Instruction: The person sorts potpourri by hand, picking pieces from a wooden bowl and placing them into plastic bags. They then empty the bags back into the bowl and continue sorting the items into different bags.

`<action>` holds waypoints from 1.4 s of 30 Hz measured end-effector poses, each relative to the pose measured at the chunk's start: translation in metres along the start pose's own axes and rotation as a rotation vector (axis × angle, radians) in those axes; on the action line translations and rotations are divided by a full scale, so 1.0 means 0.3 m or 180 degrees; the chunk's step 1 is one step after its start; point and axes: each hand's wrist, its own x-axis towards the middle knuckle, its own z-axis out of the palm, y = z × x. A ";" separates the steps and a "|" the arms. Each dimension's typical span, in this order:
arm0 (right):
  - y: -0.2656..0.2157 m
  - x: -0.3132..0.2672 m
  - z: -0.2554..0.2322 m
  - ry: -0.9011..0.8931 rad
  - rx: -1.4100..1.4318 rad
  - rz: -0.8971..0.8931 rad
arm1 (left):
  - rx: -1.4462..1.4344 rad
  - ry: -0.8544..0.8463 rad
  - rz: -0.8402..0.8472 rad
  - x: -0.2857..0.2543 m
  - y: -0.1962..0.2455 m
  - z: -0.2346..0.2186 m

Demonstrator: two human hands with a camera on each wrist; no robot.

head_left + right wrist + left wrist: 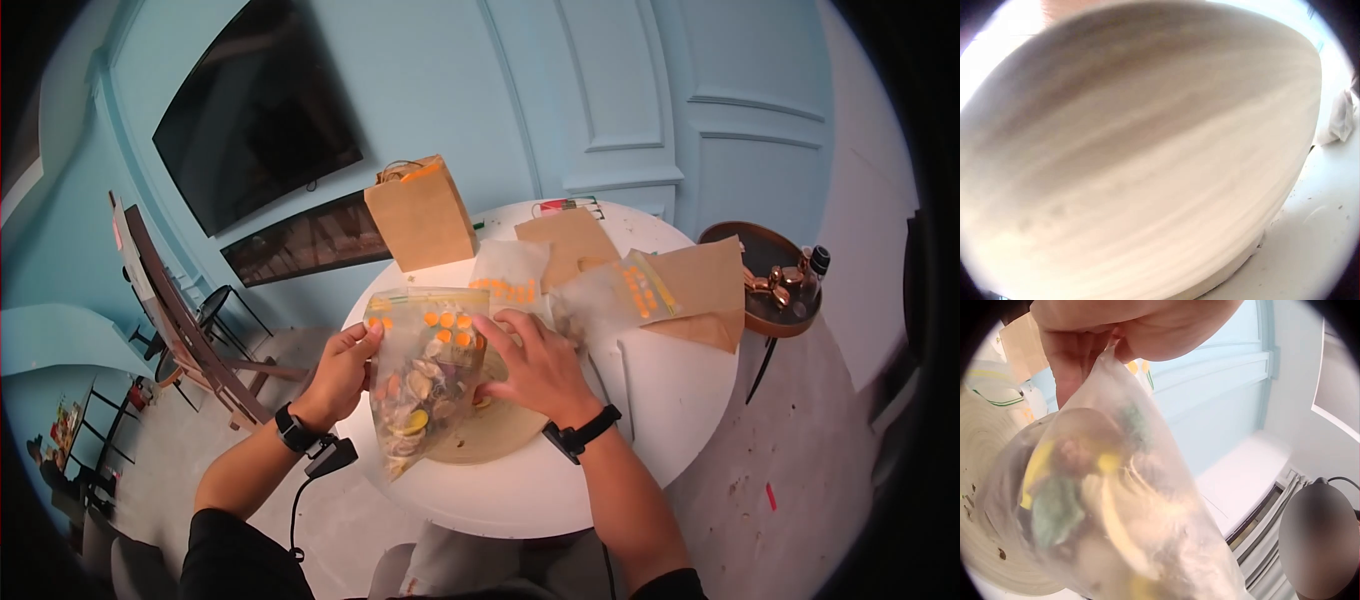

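A clear zip bag [415,400] with orange dots near its top hangs upright over the table, filled with mixed dried slices, some yellow. My left hand [348,365] pinches its upper left edge between thumb and fingers. From close by, the left wrist view has the bag [1116,506] below that hand [1135,328], with pale, yellow and green pieces behind cloudy plastic. My right hand [545,365] has its fingers spread at the bag's right edge, index fingertip right by the upper corner. Beneath the bag lies a round tan board [500,440].
More zip bags, one whitish [508,265] and one greyish [600,300], lie behind my hands beside flat brown paper bags [700,285]. A brown paper bag [420,215] stands at the back of the round white table [680,400]. A side table [715,240] stands at right.
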 end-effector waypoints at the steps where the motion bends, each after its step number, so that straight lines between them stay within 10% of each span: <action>1: 0.000 0.003 -0.003 -0.0027 -0.0059 -0.0031 | 0.0039 -0.0002 -0.0118 0.003 -0.008 0.002; 26: 0.025 -0.010 0.012 -0.1329 0.0247 0.0672 | -0.1703 -0.1419 -0.1717 0.055 -0.093 0.091; 36: 0.034 -0.009 0.013 -0.1326 0.0345 0.0855 | -0.1457 -0.1865 -0.0692 0.032 -0.128 0.037; 42: 0.041 -0.016 0.012 -0.0855 0.0446 0.0683 | -0.1886 -0.1230 -0.1803 0.077 -0.206 -0.011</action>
